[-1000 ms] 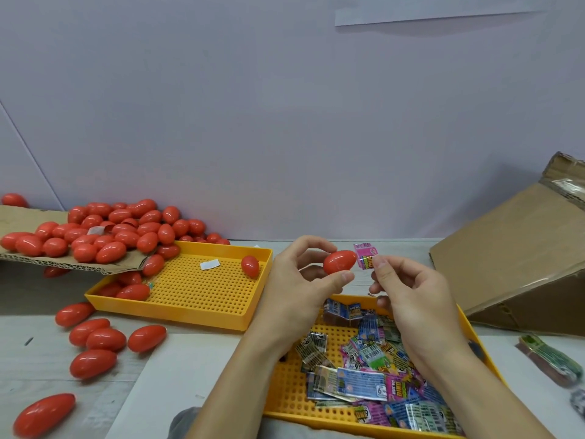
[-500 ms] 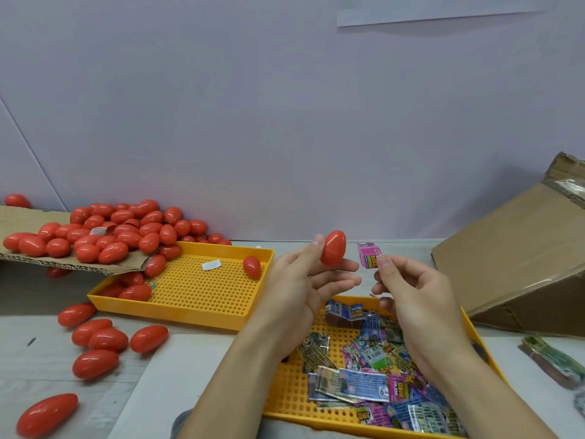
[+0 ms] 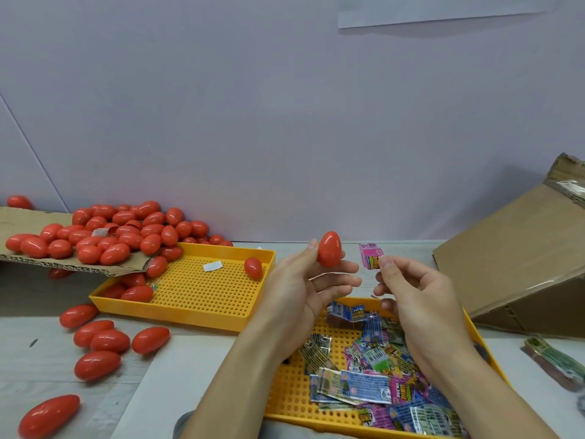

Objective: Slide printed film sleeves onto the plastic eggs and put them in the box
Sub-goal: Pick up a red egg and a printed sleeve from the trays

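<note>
- Cardboard box (image 3: 519, 258) lies tipped on its side at my far right, on the table (image 3: 196, 359), well apart from my hands.
- Cardboard sheet (image 3: 28, 239) at far left carries a heap of eggs (image 3: 120, 229), spilling into the left tray (image 3: 196, 299); one loose egg (image 3: 253, 268) sits by that tray's far right corner, and more lie on the table near its front left.
- Near tray (image 3: 288, 394), yellow and perforated like the other, holds a scatter of flat sleeves (image 3: 367, 372) under my right wrist.
- My left hand (image 3: 304, 289) holds one red egg (image 3: 329, 249) upright between thumb and fingertips, the other fingers relaxed and stretched out beneath it.
- My right hand (image 3: 414, 299) pinches a pink sleeve (image 3: 371, 256) between thumb and forefinger, the other fingers loosely curled; the sleeve is just beside the egg, not touching it.
</note>
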The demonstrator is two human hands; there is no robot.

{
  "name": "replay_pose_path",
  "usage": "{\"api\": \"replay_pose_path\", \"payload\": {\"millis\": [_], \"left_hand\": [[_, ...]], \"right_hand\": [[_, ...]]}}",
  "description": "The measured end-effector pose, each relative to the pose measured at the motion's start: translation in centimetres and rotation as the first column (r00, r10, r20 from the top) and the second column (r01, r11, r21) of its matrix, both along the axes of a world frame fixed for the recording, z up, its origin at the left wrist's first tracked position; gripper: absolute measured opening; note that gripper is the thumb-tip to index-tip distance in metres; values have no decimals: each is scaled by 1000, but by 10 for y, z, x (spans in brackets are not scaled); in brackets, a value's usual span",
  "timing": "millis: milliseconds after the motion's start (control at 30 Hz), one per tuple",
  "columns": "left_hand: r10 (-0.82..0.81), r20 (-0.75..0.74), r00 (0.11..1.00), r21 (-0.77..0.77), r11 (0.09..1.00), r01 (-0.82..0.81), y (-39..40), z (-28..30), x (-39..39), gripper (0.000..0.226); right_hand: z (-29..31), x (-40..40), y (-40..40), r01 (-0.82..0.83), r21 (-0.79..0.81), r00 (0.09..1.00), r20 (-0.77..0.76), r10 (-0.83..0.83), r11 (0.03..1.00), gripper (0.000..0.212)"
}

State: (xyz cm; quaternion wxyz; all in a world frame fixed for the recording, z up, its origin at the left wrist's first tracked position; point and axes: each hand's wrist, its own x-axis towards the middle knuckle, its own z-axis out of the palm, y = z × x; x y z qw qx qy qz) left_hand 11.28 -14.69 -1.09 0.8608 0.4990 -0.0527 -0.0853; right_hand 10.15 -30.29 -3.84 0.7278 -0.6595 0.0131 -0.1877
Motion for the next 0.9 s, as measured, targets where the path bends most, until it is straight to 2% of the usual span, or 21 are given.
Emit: {"api": "replay_pose_path", "payload": {"millis": [100, 333, 667, 900], "left_hand": [[27, 88, 996, 158, 987, -41, -2, -8, 2, 23], [4, 161, 987, 297, 953, -52, -1, -13, 2, 34], [-36, 187, 982, 374, 926, -38, 1, -15, 3, 36], [-18, 152, 988, 283, 959, -26, -1, -15, 4, 39]], "right_hand": [[1, 0, 0, -16, 10, 1000, 3, 16, 1000, 15], [3, -1, 0, -36, 17, 999, -5, 36, 999, 15], [6, -7, 0, -67, -38, 997, 22, 68, 997, 5], [8, -7, 1, -87, -83, 995, 37, 90, 993, 4]]}}
